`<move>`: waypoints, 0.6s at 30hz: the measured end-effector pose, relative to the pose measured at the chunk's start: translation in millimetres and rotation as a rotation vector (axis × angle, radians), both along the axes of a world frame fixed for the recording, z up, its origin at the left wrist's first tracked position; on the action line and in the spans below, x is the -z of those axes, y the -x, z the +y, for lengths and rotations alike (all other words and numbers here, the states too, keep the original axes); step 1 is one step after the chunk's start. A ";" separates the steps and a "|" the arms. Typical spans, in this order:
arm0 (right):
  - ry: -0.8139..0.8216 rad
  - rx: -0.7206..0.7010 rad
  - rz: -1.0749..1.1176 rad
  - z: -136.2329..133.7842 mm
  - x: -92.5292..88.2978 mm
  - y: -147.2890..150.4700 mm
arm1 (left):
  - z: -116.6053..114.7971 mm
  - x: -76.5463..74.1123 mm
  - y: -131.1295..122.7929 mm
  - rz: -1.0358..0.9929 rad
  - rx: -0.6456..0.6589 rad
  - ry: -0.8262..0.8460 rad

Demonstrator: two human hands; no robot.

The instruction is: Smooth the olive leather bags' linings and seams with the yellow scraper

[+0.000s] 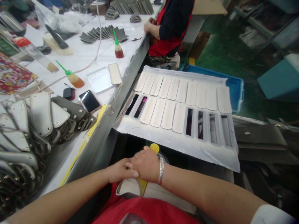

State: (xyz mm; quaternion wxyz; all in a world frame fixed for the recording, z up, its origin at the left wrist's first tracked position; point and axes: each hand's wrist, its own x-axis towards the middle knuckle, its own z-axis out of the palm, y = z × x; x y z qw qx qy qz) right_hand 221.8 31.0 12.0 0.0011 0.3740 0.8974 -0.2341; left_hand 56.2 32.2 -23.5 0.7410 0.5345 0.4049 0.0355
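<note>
My left hand [120, 170] and my right hand [147, 164] meet low in the middle of the head view, fingers touching. The right hand, with a silver bracelet on its wrist, is closed over a yellow object [154, 148]; a yellow strip also shows below the fingers. What kind of thing it is stays hidden. My left fingers are bent, with the thumb over a cream curved piece [129, 187] in front of my red apron. Just beyond the hands lies a white slotted tray [168, 137], bearing two rows of cream oblong pieces [165, 87]; several front slots hold none.
Left is a white worktable [93, 90] with a phone [89, 101], green-tipped bottles [75, 79], a cream oblong piece [115, 74] and a heap of strap-like pieces [39, 115]. A co-worker [171, 28] sits ahead. Behind the tray is a blue bin [237, 90].
</note>
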 end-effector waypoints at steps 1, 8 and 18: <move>0.012 0.014 -0.015 -2.6 -1.0 0.7 | 1.9 -0.7 -0.7 -0.011 0.021 0.006; -0.094 0.237 -0.137 -18.7 -13.4 -20.2 | 0.3 -13.9 17.6 -0.212 -0.087 0.252; 0.388 0.827 0.174 -122.2 -78.7 -73.5 | -20.3 -11.8 47.7 -0.198 -0.070 -0.041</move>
